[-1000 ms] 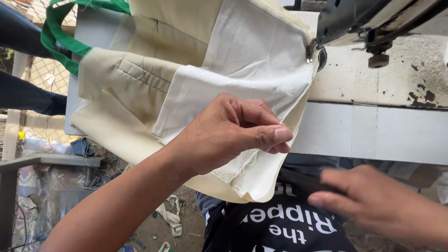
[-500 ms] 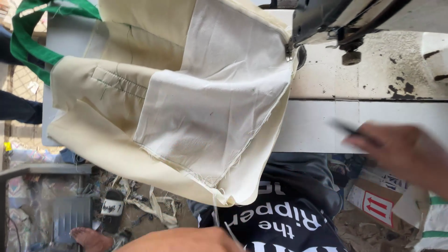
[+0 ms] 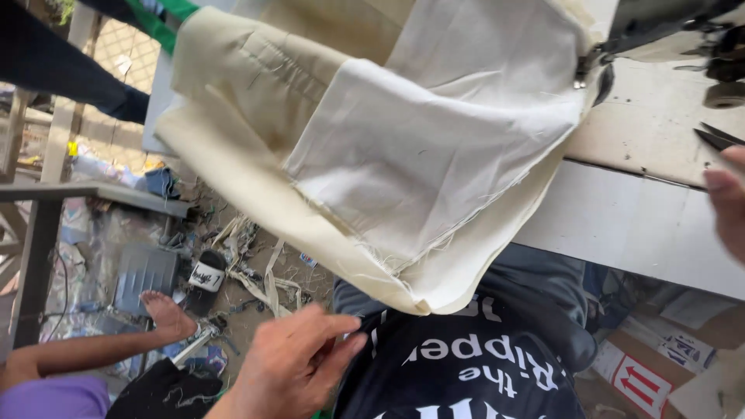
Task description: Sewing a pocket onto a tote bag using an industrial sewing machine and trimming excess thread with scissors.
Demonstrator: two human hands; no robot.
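Head view, from the left: left hand [image 3: 299,361] low over the lap, fingers loosely spread, holding nothing, just below the hanging corner of the cream fabric [image 3: 403,147], which drapes off the white table [image 3: 621,225]. At the far right, right hand [image 3: 728,198] near dark scissors [image 3: 718,138]; its grip cannot be told

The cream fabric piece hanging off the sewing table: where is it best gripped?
Probably the free folded corner of the cream fabric piece, pinched from below by the left hand. That corner hangs clear past the table edge, while the far end sits under the sewing machine.
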